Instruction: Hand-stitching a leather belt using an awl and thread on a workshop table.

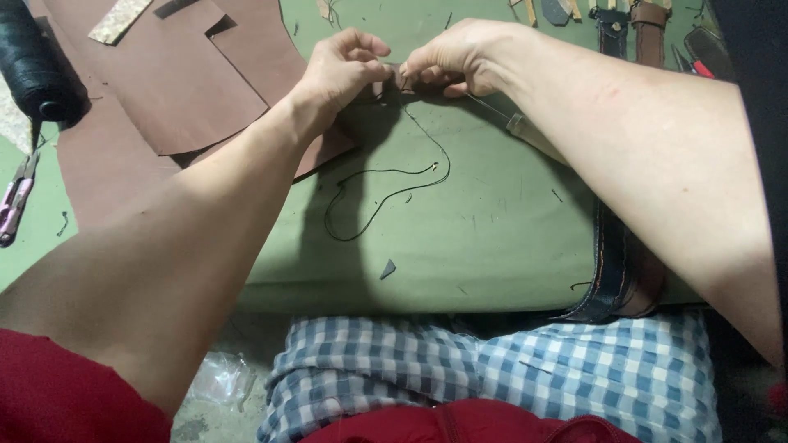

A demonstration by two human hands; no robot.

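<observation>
My left hand [343, 67] and my right hand [453, 56] meet over the far part of a green cutting mat [492, 221], both pinching a small brown leather piece [396, 82] between the fingertips. A black thread [386, 193] hangs from the piece and loops across the mat toward me. My right hand also grips a thin metal tool with a pale handle [517, 123] that runs back under the wrist. A dark stitched leather strap [611, 275] lies under my right forearm and hangs over the mat's near edge.
Brown leather sheets [180, 90] cover the left of the mat. A spool of black thread [33, 66] stands far left, with pink-handled snips [15, 205] below it. Leather straps [632, 29] and small tools lie at the far right. A small leather scrap [387, 268] sits near the front edge.
</observation>
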